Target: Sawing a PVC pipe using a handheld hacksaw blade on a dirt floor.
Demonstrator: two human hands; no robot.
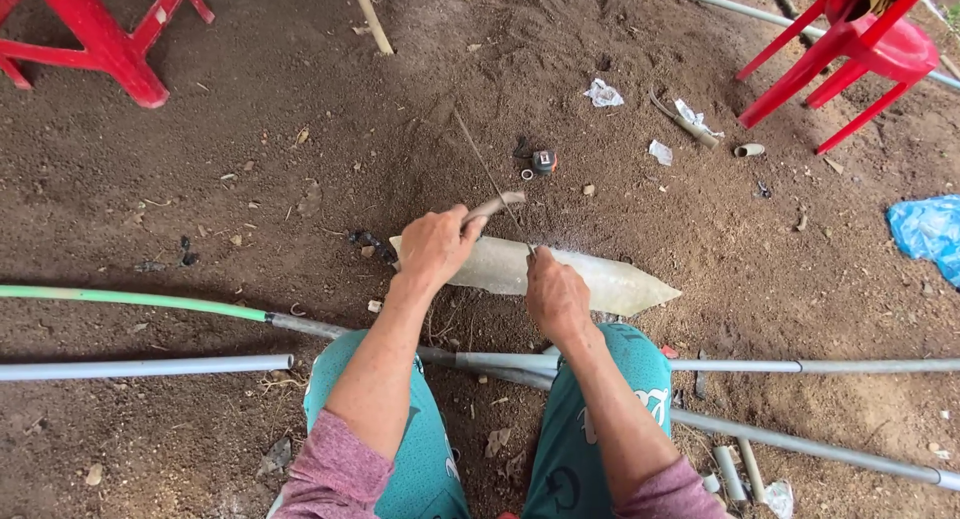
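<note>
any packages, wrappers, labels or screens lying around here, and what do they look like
Blue plastic bag: right edge, on the dirt, crumpled.
White wrapper scraps: upper centre on the soil, small and crumpled.
Tape measure: above the hands, small, dark with orange face.
No screens or signs.

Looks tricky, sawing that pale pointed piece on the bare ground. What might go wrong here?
The right hand steadies the pale piece right beside the thin saw blade, so a slip might nick the fingers. The left hand pulls the handle; the unclamped piece may shift on the loose soil.
</note>
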